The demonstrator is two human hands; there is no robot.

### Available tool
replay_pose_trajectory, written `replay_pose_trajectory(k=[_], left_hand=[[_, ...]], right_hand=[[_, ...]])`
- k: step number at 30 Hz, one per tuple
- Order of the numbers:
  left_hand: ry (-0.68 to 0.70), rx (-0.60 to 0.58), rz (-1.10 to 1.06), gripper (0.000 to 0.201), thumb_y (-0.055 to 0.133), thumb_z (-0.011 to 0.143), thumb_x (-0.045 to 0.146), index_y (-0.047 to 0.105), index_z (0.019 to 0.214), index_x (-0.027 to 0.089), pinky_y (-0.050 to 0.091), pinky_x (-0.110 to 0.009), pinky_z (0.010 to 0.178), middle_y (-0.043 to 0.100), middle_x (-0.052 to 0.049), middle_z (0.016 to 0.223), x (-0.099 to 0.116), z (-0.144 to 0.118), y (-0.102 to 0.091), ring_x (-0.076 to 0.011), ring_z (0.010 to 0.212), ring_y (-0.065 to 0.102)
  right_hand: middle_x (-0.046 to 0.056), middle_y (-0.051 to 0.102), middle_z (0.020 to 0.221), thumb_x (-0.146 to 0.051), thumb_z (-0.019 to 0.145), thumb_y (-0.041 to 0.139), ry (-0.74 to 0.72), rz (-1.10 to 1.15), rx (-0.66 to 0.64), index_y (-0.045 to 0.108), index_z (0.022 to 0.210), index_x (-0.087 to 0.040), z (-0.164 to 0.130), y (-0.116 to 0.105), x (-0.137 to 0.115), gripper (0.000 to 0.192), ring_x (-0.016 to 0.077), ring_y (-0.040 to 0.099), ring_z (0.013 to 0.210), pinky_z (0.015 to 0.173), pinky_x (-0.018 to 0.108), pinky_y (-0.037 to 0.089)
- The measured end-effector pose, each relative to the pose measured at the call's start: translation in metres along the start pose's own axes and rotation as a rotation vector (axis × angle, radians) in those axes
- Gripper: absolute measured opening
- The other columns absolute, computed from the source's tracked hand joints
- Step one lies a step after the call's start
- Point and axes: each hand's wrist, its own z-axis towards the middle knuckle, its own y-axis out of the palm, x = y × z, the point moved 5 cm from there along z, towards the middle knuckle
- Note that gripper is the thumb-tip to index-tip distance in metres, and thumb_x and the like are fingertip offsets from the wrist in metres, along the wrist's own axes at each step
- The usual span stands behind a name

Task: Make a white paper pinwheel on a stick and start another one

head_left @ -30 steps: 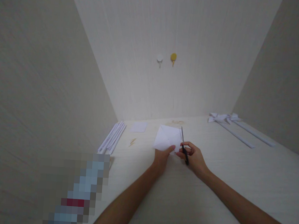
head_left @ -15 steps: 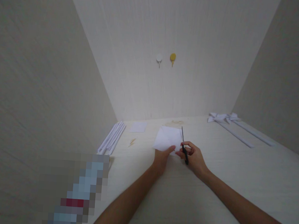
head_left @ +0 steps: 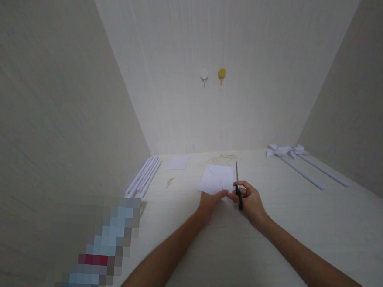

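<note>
The white paper square [head_left: 217,179] lies flat on the bench [head_left: 270,236], just beyond both hands. The left hand [head_left: 211,201] pinches its near edge with closed fingertips. The right hand [head_left: 250,201], touching the left, is curled shut around black scissors [head_left: 237,188], blades pointing away beside the paper's right edge.

At centre frame the left hand [head_left: 211,201] pinches the near edge of a white paper square [head_left: 217,179] lying on the pale bench [head_left: 270,236]. Just right, the right hand [head_left: 249,200] closes around black-handled scissors [head_left: 237,187], blades pointing away beside the paper's right edge.
</note>
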Motion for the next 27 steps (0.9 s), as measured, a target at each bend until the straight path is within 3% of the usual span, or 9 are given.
replay_pose_trajectory(k=[7, 12, 16, 19, 27], left_hand=[[0.015, -0.037, -0.027, 0.024, 0.07, 0.048, 0.016, 0.063, 0.07, 0.014, 0.041, -0.033, 0.078, 0.066, -0.005, 0.074, 0.0, 0.001, 0.002, -0.0198, 0.077, 0.059], [0.038, 0.073, -0.014, 0.011, 0.066, 0.054, 0.022, 0.06, 0.059, 0.014, 0.042, -0.03, 0.072, 0.062, -0.003, 0.063, -0.007, 0.008, -0.008, -0.0176, 0.071, 0.058], [0.146, 0.107, -0.092, 0.014, 0.06, 0.061, 0.028, 0.058, 0.059, 0.014, 0.043, -0.026, 0.065, 0.06, -0.001, 0.065, -0.009, 0.021, -0.019, -0.0132, 0.066, 0.057], [0.138, 0.18, -0.192, 0.017, 0.061, 0.06, 0.029, 0.058, 0.065, 0.013, 0.045, -0.026, 0.065, 0.06, -0.001, 0.063, -0.012, 0.032, -0.03, -0.013, 0.063, 0.058], [0.14, 0.201, -0.285, 0.019, 0.062, 0.059, 0.029, 0.056, 0.066, 0.012, 0.046, -0.031, 0.068, 0.059, 0.0, 0.058, -0.01, 0.04, -0.035, -0.013, 0.057, 0.059]], right_hand=[[-0.006, 0.05, 0.048, -0.038, 0.05, 0.072, 0.008, -0.049, 0.006, 0.05, 0.079, -0.019, -0.001, 0.0, -0.002, 0.041, 0.0076, 0.042, 0.04, 0.037, 0.019, 0.029], [-0.003, 0.057, 0.051, -0.041, 0.056, 0.067, 0.031, -0.077, 0.045, 0.051, 0.084, -0.018, 0.0, -0.003, -0.001, 0.04, 0.0084, 0.044, 0.04, 0.038, 0.02, 0.03], [-0.004, 0.055, 0.049, -0.042, 0.059, 0.064, 0.073, -0.102, -0.055, 0.049, 0.085, -0.017, -0.001, 0.001, 0.0, 0.039, 0.007, 0.04, 0.039, 0.037, 0.019, 0.026], [-0.004, 0.053, 0.049, -0.043, 0.062, 0.061, 0.112, -0.112, -0.14, 0.05, 0.084, -0.017, -0.004, 0.006, -0.002, 0.036, 0.0074, 0.041, 0.04, 0.036, 0.018, 0.024], [-0.008, 0.038, 0.037, -0.037, 0.056, 0.067, 0.141, -0.311, -0.277, 0.062, 0.072, -0.015, -0.007, 0.014, 0.007, 0.028, 0.0048, 0.031, 0.031, 0.031, 0.018, 0.02]])
